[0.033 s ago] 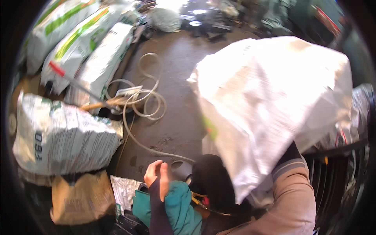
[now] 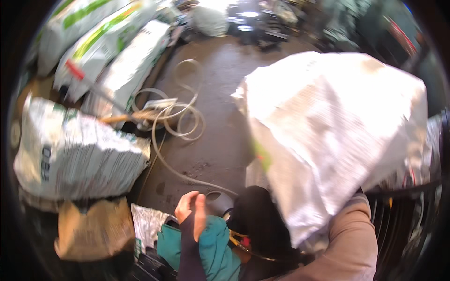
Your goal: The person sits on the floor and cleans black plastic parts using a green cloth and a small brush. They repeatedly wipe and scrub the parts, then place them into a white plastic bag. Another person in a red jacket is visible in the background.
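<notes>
A large white woven sack fills the right side, creased and spread out, narrowing to a point near my dark-clad leg. My right forearm, in a light brown sleeve, reaches up under the sack. The sack hides my right hand, so its fingers do not show. My left hand is raised at the lower middle, thumb and fingers apart, with nothing in it. Its dark sleeve crosses in front of a bunched teal cloth.
A clear hose lies coiled on the dark floor. Behind it is a red-tipped tool. Filled white sacks line the far left. Nearer stand a wrinkled white bag and a brown paper bag. Dark ribbed bars flank the right.
The white sack has shifted slightly right and down in the picture. My right forearm's dark cuff is now mostly covered by it. My left hand stays almost where it was.
</notes>
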`<state>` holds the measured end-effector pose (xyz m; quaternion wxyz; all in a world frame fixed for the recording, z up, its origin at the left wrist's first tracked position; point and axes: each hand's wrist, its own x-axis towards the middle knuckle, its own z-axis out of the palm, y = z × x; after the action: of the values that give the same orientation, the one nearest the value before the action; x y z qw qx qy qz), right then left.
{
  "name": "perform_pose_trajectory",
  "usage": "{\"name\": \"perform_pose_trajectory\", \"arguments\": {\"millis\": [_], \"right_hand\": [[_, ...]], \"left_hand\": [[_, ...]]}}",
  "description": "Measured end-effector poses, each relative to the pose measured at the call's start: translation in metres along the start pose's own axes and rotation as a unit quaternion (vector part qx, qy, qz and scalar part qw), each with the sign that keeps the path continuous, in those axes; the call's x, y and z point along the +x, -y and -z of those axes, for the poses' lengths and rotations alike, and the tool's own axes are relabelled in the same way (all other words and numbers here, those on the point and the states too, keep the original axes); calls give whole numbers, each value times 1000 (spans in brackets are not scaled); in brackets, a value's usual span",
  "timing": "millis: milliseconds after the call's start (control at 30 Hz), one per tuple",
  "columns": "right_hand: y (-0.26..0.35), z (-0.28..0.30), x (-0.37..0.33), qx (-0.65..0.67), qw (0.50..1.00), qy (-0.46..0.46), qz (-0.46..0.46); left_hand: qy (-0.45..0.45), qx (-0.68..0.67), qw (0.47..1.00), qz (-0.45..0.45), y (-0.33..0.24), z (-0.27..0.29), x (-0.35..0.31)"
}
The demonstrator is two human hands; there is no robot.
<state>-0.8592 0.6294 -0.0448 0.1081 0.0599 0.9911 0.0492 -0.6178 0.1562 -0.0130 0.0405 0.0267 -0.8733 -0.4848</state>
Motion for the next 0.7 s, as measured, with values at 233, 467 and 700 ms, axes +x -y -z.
{"name": "perform_pose_trajectory", "arguments": {"millis": [233, 467, 700], "right_hand": [[12, -25, 19, -65, 997, 33, 25], [-6, 4, -24, -66, 996, 13, 53], [-49, 121, -171, 11, 995, -51, 84]], "left_hand": [[-26, -55, 997, 41, -10, 14, 2], [-10, -36, 999, -30, -4, 5, -6], [-60, -96, 993, -42, -16, 0, -10]]}}
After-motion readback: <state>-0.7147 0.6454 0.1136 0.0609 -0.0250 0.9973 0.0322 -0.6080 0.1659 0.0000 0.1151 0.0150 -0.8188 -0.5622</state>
